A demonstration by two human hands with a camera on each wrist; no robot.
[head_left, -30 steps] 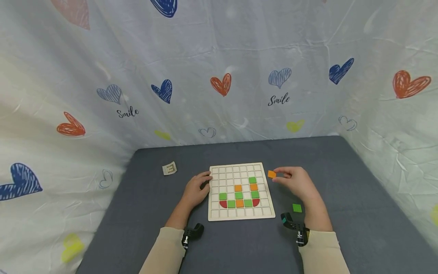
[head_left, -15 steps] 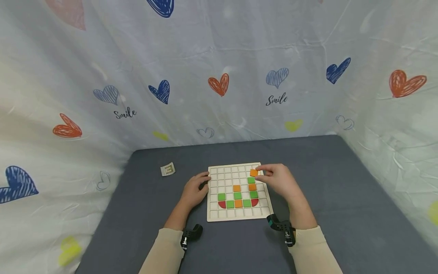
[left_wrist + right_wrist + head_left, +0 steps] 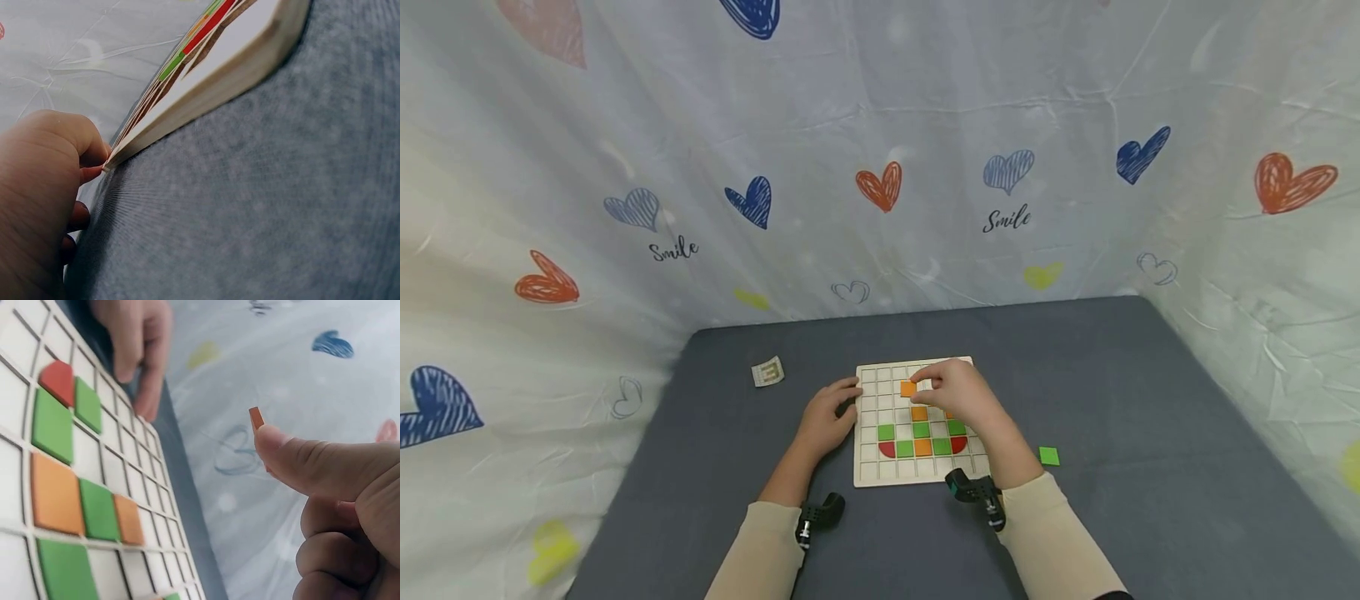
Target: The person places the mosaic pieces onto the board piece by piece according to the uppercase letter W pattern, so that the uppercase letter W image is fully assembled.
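Observation:
A white gridded board lies on the dark cloth, with green, orange and red tiles set in several of its squares. My right hand pinches a square orange tile between thumb and fingertips, above the board's upper middle. In the right wrist view that tile shows edge-on beyond the thumb, apart from the board. At the board's left edge my left hand rests with its fingertips touching the rim. The right hand and forearm hide the board's right side.
A loose green tile lies on the cloth-covered table, right of the board beside the right forearm. A small printed slip lies at the back left. A curtain printed with hearts stands behind and at both sides.
My right hand has carried the orange tile leftward from beside the board, across its upper right, to its upper middle. The left hand stays at the left edge.

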